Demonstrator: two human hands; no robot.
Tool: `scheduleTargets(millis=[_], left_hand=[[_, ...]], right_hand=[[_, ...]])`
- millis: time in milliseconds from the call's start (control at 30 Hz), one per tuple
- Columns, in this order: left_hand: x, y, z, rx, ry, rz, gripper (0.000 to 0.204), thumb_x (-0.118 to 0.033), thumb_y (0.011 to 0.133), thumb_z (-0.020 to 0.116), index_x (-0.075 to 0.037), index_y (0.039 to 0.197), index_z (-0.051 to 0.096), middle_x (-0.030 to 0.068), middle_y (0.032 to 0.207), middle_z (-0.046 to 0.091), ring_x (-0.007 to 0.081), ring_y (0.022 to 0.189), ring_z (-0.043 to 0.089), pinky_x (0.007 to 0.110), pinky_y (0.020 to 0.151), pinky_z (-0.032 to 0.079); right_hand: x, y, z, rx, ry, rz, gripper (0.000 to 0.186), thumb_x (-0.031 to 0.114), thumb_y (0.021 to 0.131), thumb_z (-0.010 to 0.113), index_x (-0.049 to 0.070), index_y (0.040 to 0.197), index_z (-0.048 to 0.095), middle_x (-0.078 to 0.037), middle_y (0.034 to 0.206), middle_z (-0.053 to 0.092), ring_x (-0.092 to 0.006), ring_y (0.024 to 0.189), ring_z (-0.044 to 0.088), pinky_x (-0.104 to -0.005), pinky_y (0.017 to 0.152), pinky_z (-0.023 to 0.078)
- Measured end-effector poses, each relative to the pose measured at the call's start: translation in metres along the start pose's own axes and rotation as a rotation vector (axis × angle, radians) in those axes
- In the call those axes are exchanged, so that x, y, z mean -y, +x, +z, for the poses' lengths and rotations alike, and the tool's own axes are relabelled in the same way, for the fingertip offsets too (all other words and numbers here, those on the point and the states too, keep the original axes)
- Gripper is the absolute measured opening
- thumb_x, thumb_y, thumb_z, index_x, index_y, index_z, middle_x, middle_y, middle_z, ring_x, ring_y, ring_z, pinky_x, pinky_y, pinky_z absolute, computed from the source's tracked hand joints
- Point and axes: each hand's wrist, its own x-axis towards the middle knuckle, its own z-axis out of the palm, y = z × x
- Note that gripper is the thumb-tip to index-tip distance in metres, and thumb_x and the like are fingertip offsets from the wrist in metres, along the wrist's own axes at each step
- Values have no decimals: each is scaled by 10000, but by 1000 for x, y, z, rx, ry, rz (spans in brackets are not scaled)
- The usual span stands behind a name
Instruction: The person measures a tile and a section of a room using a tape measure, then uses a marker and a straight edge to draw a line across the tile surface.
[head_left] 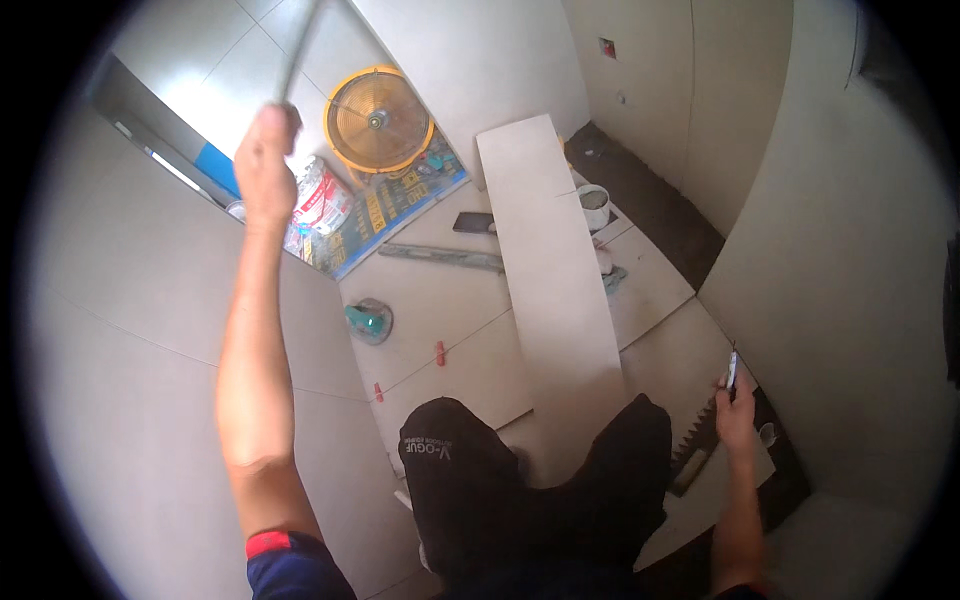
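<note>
My left hand point(265, 175) is raised at the upper left, fingers closed around one end of a long thin grey bar point(297, 55). The bar points up out of view; its kind is unclear. Low at the right, my right hand point(736, 412) grips a slim white-and-black pen-like tool point(733, 368), its thin tip pointing up. Just beside that hand lies a notched trowel point(694, 452) with a toothed edge. A long pale tile strip point(552, 260) runs from between my knees to the far wall, touched by neither hand.
A teal suction cup point(370, 321), red tile clips point(440, 353) and a grey straight bar point(440, 257) lie on the floor tiles. A white bucket point(592, 207) stands right of the strip. Beyond are a yellow round fan point(378, 120) and a red-and-white pail point(322, 197). Walls rise on both sides.
</note>
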Motion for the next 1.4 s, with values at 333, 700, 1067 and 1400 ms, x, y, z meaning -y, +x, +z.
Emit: scheduleTargets(millis=[333, 700, 1067, 1400], left_hand=[[67, -103, 27, 368, 105, 96, 470, -399, 947, 580, 2, 702, 566, 165, 663, 535, 350, 648, 530, 405, 608, 412], [60, -81, 37, 479, 329, 205, 421, -330, 901, 647, -4, 640, 597, 174, 619, 534, 368, 624, 521, 450, 594, 401], [157, -84, 60, 646, 373, 182, 405, -317, 893, 673, 0, 650, 608, 184, 620, 547, 366, 644, 537, 443, 624, 419], [301, -63, 245, 1417, 180, -127, 292, -277, 931, 617, 0, 878, 694, 141, 708, 651, 249, 650, 628, 369, 631, 482]], right_hand=[[-10, -27, -48, -481, 153, -210, 182, 155, 961, 576, 5, 1064, 566, 16, 915, 504, -85, 800, 446, -248, 721, 388], [46, -21, -126, -550, 436, -5, 474, 338, 1012, 502, 54, 1391, 474, -48, 1272, 577, -38, 750, 416, -170, 546, 315], [48, 46, 3, 6, 133, -28, 546, 366, 895, 681, 36, 1298, 518, -58, 1058, 582, -71, 650, 460, -223, 585, 400], [45, 252, 231, 95, 117, 237, 242, 250, 847, 748, 35, 876, 642, -11, 778, 604, -115, 732, 540, -308, 675, 461]])
